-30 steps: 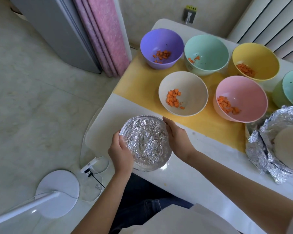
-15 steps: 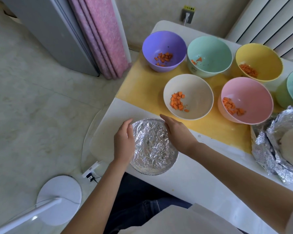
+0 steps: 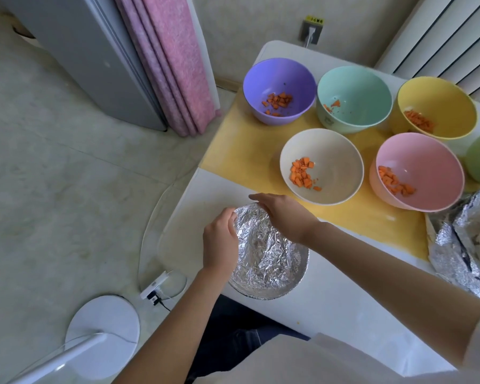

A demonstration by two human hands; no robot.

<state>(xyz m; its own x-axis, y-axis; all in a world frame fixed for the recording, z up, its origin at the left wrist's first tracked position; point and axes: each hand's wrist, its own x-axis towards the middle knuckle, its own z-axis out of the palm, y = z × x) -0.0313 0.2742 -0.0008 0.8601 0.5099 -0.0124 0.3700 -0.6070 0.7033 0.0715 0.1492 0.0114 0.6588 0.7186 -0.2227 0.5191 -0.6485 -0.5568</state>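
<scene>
On the table [image 3: 330, 295], the foil dish [image 3: 266, 259] lies under both hands' [image 3: 221, 239] [image 3: 287, 218] fingers [image 3: 259, 197].

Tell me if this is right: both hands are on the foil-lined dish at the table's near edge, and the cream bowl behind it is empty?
Not quite. The head view shows the cream bowl holding a small heap of carrot pieces. The rest stands: left hand and right hand are both on the foil-lined dish at the near edge of the table.
</scene>
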